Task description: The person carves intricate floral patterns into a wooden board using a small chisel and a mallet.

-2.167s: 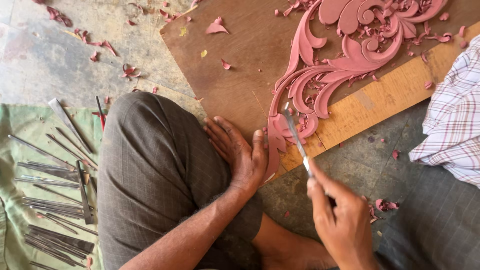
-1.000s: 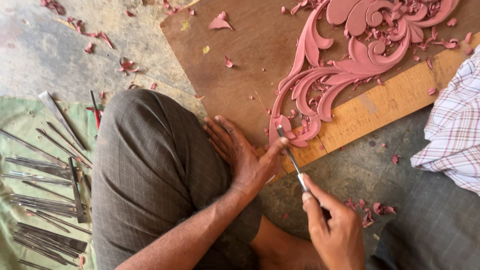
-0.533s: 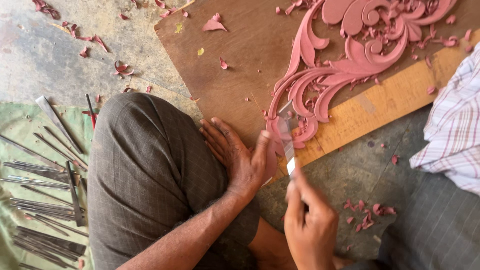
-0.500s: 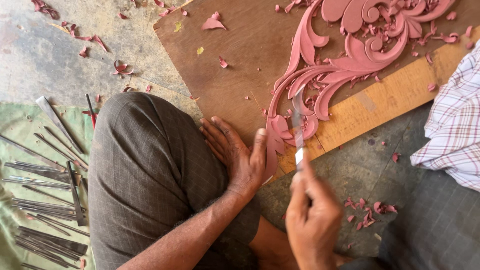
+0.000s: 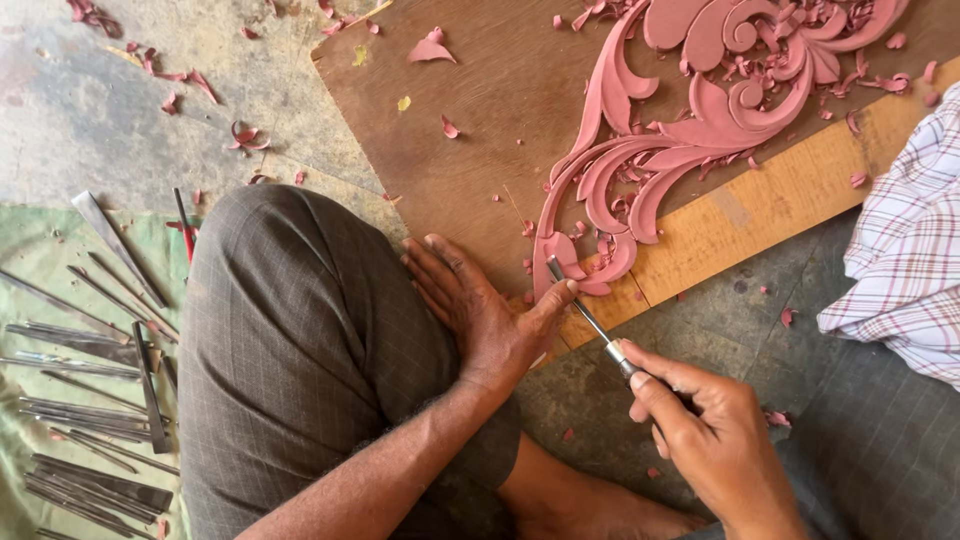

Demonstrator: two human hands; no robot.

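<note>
My right hand (image 5: 705, 435) grips a slim metal chisel (image 5: 585, 315) by its handle. The blade tip rests at the lower end of a pink carved scroll ornament (image 5: 640, 170) fixed on a brown wooden board (image 5: 470, 120). My left hand (image 5: 480, 305) lies flat on my grey-trousered knee (image 5: 300, 330) at the board's edge, fingers spread, with its thumb pressed against the chisel blade near the tip.
Several metal carving tools (image 5: 80, 400) lie on a green cloth (image 5: 30, 250) at the left. Pink shavings (image 5: 245, 135) are scattered over the concrete floor and board. A lighter wood strip (image 5: 790, 190) edges the board. A checked cloth (image 5: 900, 260) lies at the right.
My right hand swung the chisel from upright back to a slant and drew away toward the lower right. The left thumb now steadies the blade; the left hand stayed on the knee.
</note>
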